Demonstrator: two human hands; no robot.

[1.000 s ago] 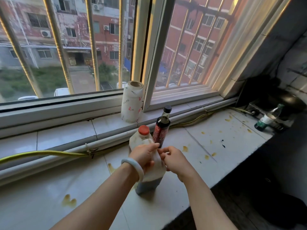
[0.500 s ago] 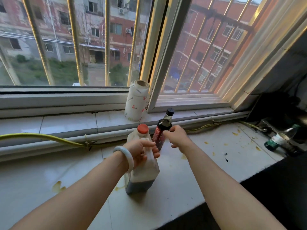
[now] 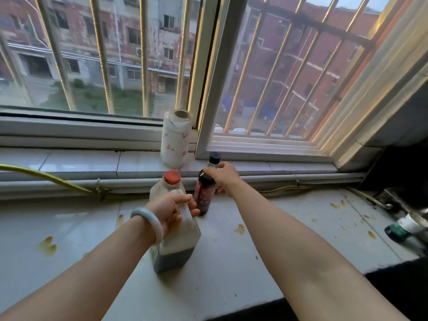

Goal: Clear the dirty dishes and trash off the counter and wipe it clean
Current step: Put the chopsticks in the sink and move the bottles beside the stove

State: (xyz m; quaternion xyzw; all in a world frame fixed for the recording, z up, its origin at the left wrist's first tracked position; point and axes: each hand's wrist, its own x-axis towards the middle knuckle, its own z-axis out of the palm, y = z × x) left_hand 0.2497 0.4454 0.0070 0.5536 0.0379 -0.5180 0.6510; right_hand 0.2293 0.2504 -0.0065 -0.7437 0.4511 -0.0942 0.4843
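Our left hand (image 3: 172, 208) gripped the plastic jug (image 3: 178, 242) by its handle, fingers curled round it. The jug stood upright on the stained counter (image 3: 231, 262). Just behind it, our right hand (image 3: 223, 176) closed its fingers on the dark bottle (image 3: 203, 195) at the shoulder.

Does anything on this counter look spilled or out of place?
Yes. Yellow-brown stains dot the white counter: a pair at the left, one right of the jug, more at the far right. They look like spills.
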